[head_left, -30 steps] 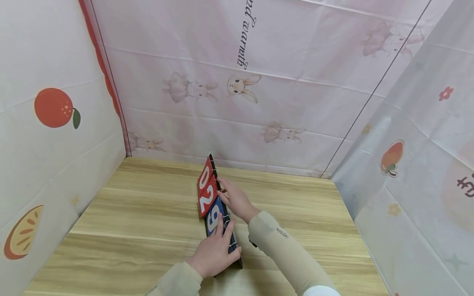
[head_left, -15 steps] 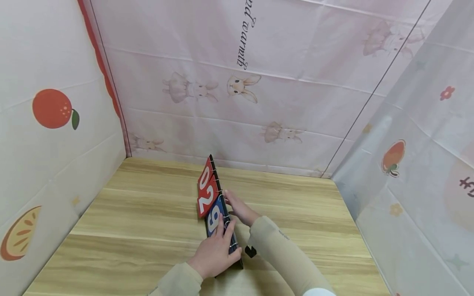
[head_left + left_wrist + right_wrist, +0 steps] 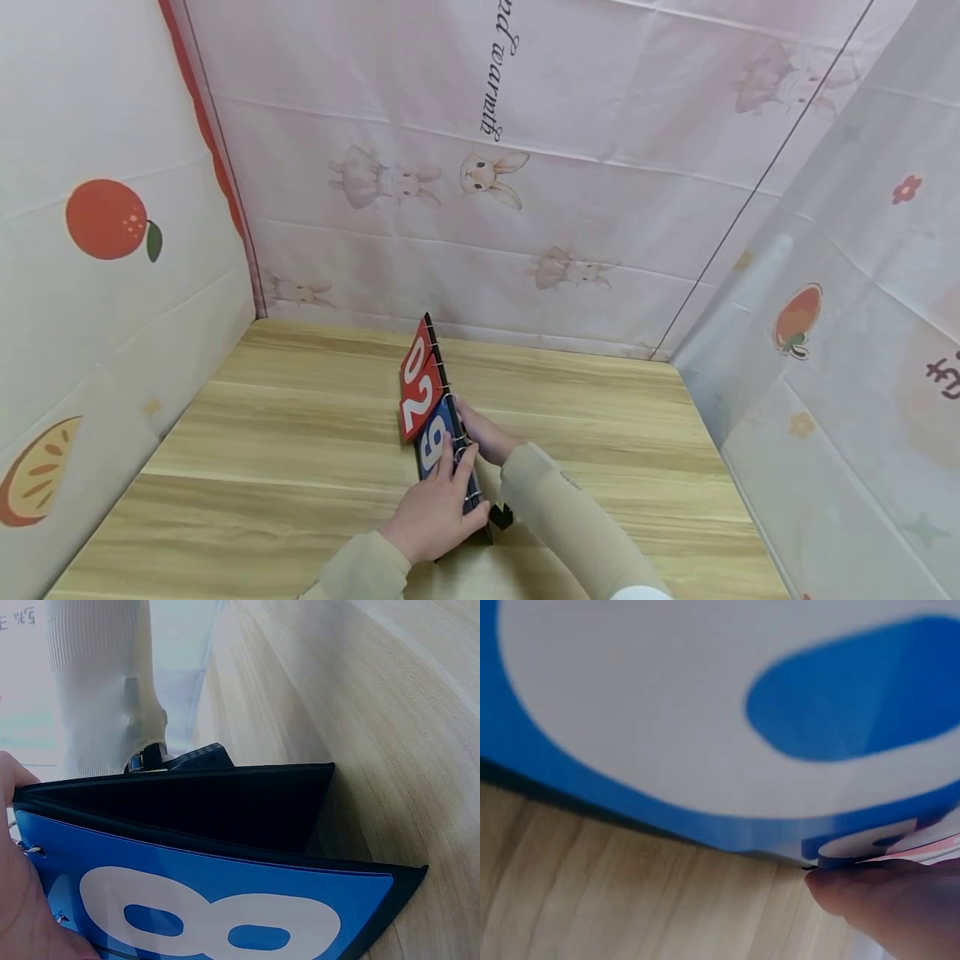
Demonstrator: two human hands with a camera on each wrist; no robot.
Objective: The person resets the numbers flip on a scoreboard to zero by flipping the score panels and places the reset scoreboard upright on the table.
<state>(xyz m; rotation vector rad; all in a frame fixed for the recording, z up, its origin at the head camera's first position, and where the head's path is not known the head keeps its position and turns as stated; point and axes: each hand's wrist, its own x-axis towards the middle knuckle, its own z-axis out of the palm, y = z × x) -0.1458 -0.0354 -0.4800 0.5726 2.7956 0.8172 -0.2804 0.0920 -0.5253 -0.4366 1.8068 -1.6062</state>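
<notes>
A tabletop flip scoreboard stands like a tent on the table, its left face showing red cards (image 3: 420, 387) with 0 and 2 and a blue card (image 3: 433, 435) with a 9-like digit. My left hand (image 3: 435, 512) straddles the ringed top edge at the near end, fingers on the left face and thumb on the other side. In the left wrist view, a blue card with an 8 (image 3: 210, 911) hangs on the black panel. My right hand (image 3: 486, 432) is at the right face; in the right wrist view one digit (image 3: 870, 892) touches the card edges, other fingers hidden.
The wood-grain table (image 3: 285, 450) lies around the scoreboard. Printed cloth walls (image 3: 570, 167) close off the back and both sides. A black device (image 3: 501, 515) sits beneath the right wrist.
My right hand has left the top ringed edge and moved down and nearer along the right face. The left hand and the scoreboard have hardly moved.
</notes>
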